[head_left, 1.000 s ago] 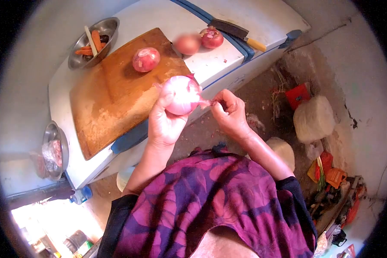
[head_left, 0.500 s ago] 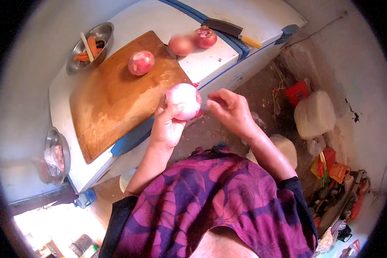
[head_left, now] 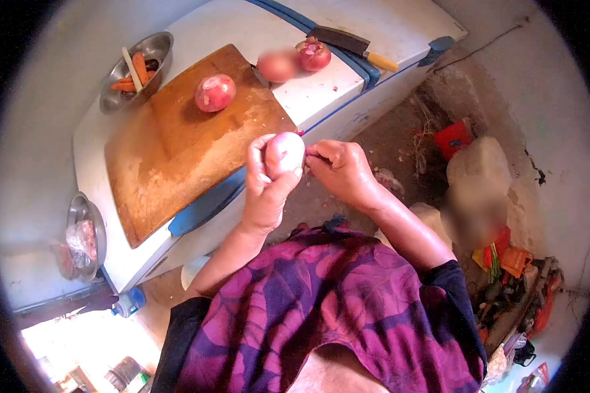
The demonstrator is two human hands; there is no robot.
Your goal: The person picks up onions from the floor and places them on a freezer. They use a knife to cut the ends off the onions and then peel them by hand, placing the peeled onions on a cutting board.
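Note:
A pale pink, partly peeled onion (head_left: 285, 153) is in my left hand (head_left: 266, 190), whose fingers and thumb wrap round it just off the board's right corner. My right hand (head_left: 343, 169) is closed in a pinch against the onion's right side; what its fingertips grip is too small to make out. On the wooden cutting board (head_left: 177, 157) sits another red onion (head_left: 215, 93). Beyond the board, on the white top, lie a blurred reddish onion (head_left: 277, 66) and one with ragged skin (head_left: 313, 54).
A cleaver (head_left: 341, 39) with a yellow handle lies at the back. Left of the board stand a metal bowl (head_left: 164, 49) with carrots and a metal bowl (head_left: 77, 208) with a plastic-wrapped item. Containers and bags are on the floor at right.
My left hand has turned the onion, so a paler side shows. My right hand has come in from the right and its fingers have closed beside the onion.

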